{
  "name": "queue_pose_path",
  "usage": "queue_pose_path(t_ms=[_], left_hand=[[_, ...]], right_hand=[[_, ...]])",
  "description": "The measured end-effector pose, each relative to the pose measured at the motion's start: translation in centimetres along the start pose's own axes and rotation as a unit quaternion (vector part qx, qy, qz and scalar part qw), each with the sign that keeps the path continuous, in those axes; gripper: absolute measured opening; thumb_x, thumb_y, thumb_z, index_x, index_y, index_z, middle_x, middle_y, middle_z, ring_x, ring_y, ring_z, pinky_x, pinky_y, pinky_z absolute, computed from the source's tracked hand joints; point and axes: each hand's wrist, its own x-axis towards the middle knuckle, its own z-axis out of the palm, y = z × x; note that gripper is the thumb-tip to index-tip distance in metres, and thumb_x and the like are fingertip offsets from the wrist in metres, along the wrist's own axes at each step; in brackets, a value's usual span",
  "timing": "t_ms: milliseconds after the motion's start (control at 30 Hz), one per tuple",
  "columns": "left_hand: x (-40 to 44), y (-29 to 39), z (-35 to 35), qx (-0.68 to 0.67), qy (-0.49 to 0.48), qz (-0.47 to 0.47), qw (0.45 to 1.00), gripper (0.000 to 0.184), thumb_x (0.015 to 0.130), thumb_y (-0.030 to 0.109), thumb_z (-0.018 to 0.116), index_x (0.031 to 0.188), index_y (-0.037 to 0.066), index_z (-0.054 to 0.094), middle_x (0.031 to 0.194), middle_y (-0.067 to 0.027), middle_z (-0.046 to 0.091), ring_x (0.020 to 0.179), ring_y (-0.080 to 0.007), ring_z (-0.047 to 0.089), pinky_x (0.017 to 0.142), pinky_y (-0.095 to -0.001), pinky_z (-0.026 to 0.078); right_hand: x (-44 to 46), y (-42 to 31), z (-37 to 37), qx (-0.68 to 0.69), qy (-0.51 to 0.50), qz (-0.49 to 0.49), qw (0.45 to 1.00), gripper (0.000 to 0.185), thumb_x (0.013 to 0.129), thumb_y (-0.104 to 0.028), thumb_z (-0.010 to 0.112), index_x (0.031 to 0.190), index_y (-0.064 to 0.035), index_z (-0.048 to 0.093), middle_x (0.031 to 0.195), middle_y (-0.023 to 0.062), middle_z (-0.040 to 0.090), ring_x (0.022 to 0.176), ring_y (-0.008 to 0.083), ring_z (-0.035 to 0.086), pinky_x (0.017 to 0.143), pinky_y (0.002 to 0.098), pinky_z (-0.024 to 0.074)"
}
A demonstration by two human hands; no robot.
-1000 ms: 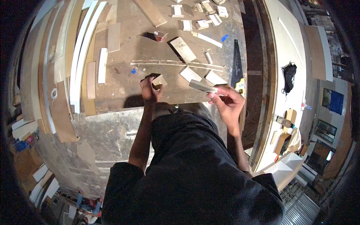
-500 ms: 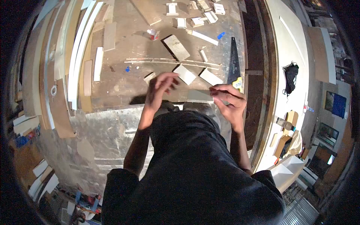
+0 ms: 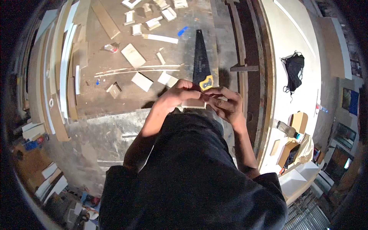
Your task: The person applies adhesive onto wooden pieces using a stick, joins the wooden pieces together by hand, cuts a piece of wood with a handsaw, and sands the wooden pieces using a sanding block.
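My left hand [image 3: 178, 95] and my right hand [image 3: 227, 104] meet at the fingertips over the near edge of the workbench [image 3: 130, 97]. Both are closed in a pinch; anything between the fingers is too small or hidden to make out. Just below them lies a small flat wooden piece [image 3: 193, 104], partly covered by my fingers. A handsaw [image 3: 201, 61] with a yellow handle points away from me right beyond the hands. Left of it are two pale wooden blocks, one nearer [image 3: 142, 81] and one partly behind my left hand [image 3: 167, 79].
Thin wooden strips [image 3: 134, 70] cross the bench, with a larger board [image 3: 133, 56] behind them. Small wooden assemblies [image 3: 153, 23] and a blue object [image 3: 183, 31] sit farther back. Long boards [image 3: 69, 65] line the left. A white surface at right holds black cord [image 3: 294, 73] and a bottle [image 3: 287, 129].
My left hand has moved right to join my right hand, fingertips together. The view has turned, so the bench items appear farther left.
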Motion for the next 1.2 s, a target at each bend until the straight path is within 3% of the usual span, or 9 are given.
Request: queue_pose_path(t_ms=[133,200,267,333,433,633,1033,1100,1200], left_hand=[[2.9,-1.1,2.9,-0.054,0.056,-0.014,0.997,0.014,0.08,0.009,0.068,0.092,0.001,0.069,0.086,-0.0017,0.067,0.087,-0.0113,0.06,0.075,-0.0265,0.047],[3.3,-1.3,3.7,-0.021,0.142,0.003,0.99,0.013,0.083,0.009,0.067,0.093,0.001,0.068,0.087,-0.0011,0.066,0.082,-0.0103,0.06,0.073,-0.0255,0.048],[4.0,-2.3,2.3,0.107,0.165,0.091,0.976,0.009,0.086,0.006,0.066,0.092,0.0,0.068,0.083,0.0008,0.064,0.075,-0.0053,0.056,0.065,-0.0225,0.044],[4.1,-3.2,1.6,0.075,0.202,0.112,0.97,0.007,0.087,0.002,0.065,0.093,-0.001,0.066,0.082,0.0018,0.062,0.075,-0.0039,0.054,0.066,-0.021,0.043],[3.9,-2.9,1.1,0.091,0.225,0.118,0.963,0.007,0.087,0.002,0.064,0.093,-0.001,0.065,0.083,0.0018,0.062,0.077,-0.0035,0.054,0.067,-0.0204,0.043],[3.2,-1.2,-0.2,0.096,0.222,0.116,0.963,0.007,0.09,0.003,0.062,0.096,-0.002,0.063,0.085,0.001,0.061,0.079,-0.0038,0.054,0.071,-0.0202,0.043],[3.1,-1.6,-7.4,0.119,0.224,0.121,0.96,0.008,0.091,0.007,0.062,0.094,-0.001,0.062,0.082,0.0031,0.059,0.076,-0.0036,0.052,0.068,-0.0213,0.043],[3.7,-1.9,-8.2,0.129,0.216,0.121,0.96,0.008,0.091,0.007,0.062,0.093,-0.001,0.062,0.082,0.0032,0.059,0.076,-0.0035,0.051,0.067,-0.0213,0.042],[4.8,-2.2,-8.8,0.13,0.191,0.132,0.964,0.01,0.092,0.009,0.063,0.094,-0.001,0.061,0.082,0.003,0.058,0.075,-0.0032,0.05,0.066,-0.0219,0.043]], right_hand=[[-0.3,3.9,-3.4,-0.02,-0.015,-0.08,0.997,0.033,0.073,0.001,0.074,0.104,-0.0096,0.073,0.107,0.0095,0.069,0.092,0.0243,0.068,0.076,0.0329,0.0559],[-0.3,5.1,-4.3,0.042,0.065,0.104,0.992,0.032,0.071,-0.002,0.078,0.102,-0.0061,0.073,0.11,0.0109,0.068,0.089,0.0265,0.068,0.075,0.0327,0.055],[-1.4,11.7,-3.0,0.048,0.121,0.124,0.984,0.028,0.073,-0.019,0.082,0.096,-0.0034,0.073,0.096,0.0156,0.07,0.074,0.0306,0.067,0.068,0.0358,0.0551],[-4.4,20.1,-0.5,-0.233,-0.028,0.314,0.92,0.043,0.077,-0.043,0.079,0.089,-0.0022,0.074,0.079,0.0183,0.071,0.075,0.0309,0.072,0.067,0.0375,0.0553],[-5.1,21.6,3.7,-0.244,-0.077,0.439,0.862,0.067,0.072,-0.07,0.069,0.083,-0.0046,0.073,0.076,0.0198,0.07,0.075,0.0374,0.07,0.064,0.0418,0.0539],[-5.7,22.5,6.0,-0.222,0.006,0.436,0.872,0.068,0.064,-0.065,0.077,0.088,-0.002,0.07,0.084,0.0202,0.07,0.082,0.0382,0.069,0.067,0.0448,0.0536],[-9.6,24.0,9.1,-0.149,0.118,0.492,0.85,0.037,0.079,-0.032,0.074,0.083,0.0051,0.069,0.059,0.0109,0.065,0.056,0.0231,0.064,0.056,0.0361,0.0485],[-10.5,22.8,8.8,0.055,0.245,0.452,0.856,0.024,0.084,-0.019,0.07,0.086,0.0048,0.069,0.07,0.0049,0.067,0.061,0.0166,0.061,0.057,0.0317,0.0465],[-8.9,18.0,7.1,0.093,0.36,0.333,0.866,0.018,0.086,-0.013,0.068,0.088,0.005,0.07,0.081,0.0041,0.067,0.07,0.013,0.061,0.062,0.0276,0.046]])
